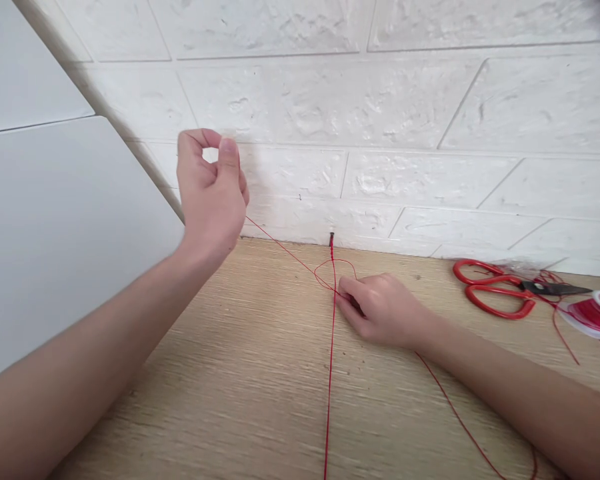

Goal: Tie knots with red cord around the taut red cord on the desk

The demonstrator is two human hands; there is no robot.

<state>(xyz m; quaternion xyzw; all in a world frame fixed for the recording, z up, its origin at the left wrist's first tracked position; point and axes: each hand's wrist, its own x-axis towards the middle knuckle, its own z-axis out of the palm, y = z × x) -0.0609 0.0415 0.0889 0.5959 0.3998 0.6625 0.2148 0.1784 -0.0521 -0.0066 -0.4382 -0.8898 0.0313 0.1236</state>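
Note:
A red cord (pixel 331 373) runs straight down the wooden surface from a small dark peg (pixel 332 235) at the wall's foot. Just below the peg, a short knotted stretch (pixel 332 251) shows on it. My left hand (pixel 214 183), raised at the left, pinches a thin red thread (pixel 280 244) that slants down to the cord. Low beside the cord, my right hand (pixel 377 307) has its fingertips closed on the thread where it crosses. A loose loop of thread (pixel 343 261) lies around the cord there. Its tail trails out from under my right wrist.
Red-handled scissors (pixel 500 297) lie at the right near the wall, beside a spool of red thread (pixel 595 313) and some loose cord ends. A grey-white panel (pixel 70 233) fills the left side. The white brick-patterned wall (pixel 310 107) stands behind the wooden surface (pixel 220 373).

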